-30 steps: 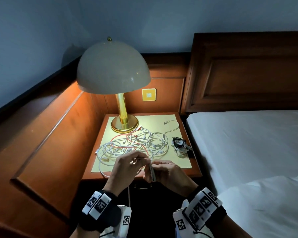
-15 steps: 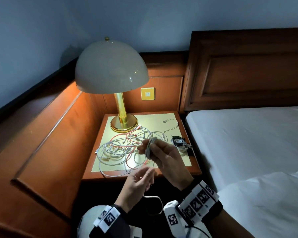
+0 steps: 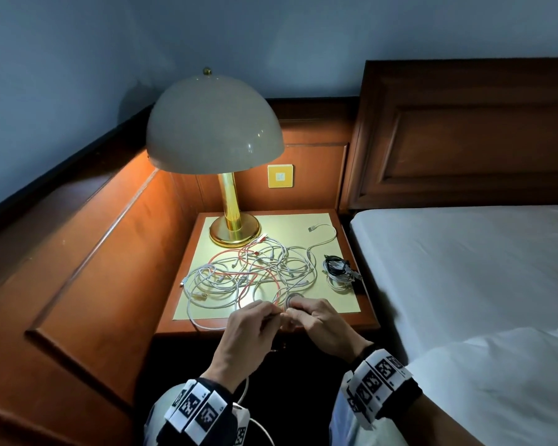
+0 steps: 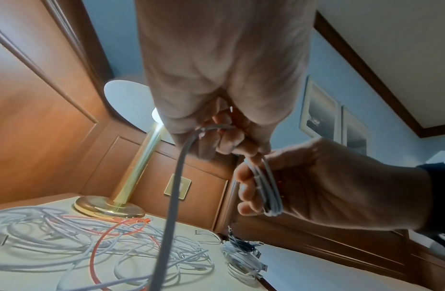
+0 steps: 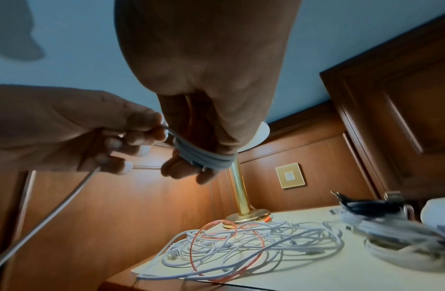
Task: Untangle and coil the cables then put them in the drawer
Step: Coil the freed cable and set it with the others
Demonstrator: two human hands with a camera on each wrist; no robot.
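A tangle of white and red cables point(image 3: 252, 272) lies on the nightstand point(image 3: 271, 326) in front of the lamp. Over the front edge my right hand point(image 3: 306, 317) holds a small coil of white cable point(image 5: 204, 157) wound round its fingers; the same coil point(image 4: 268, 189) shows in the left wrist view. My left hand point(image 3: 258, 320) meets it and pinches the loose run of that cable point(image 4: 174, 187), which hangs down past my left wrist. Two finished bundles, one black point(image 3: 335, 263) and one white point(image 3: 340, 281), lie at the nightstand's right side. No drawer is visible.
A gold lamp point(image 3: 234, 230) with a cream dome shade stands at the back left of the nightstand. Wooden wall panelling point(image 3: 94, 268) closes the left side. The bed point(image 3: 480, 284) with white sheets and a dark headboard lies close on the right.
My left hand rose from below the nightstand edge to meet the right hand. My right hand came back from over the tangle toward the front edge, coil still on its fingers.
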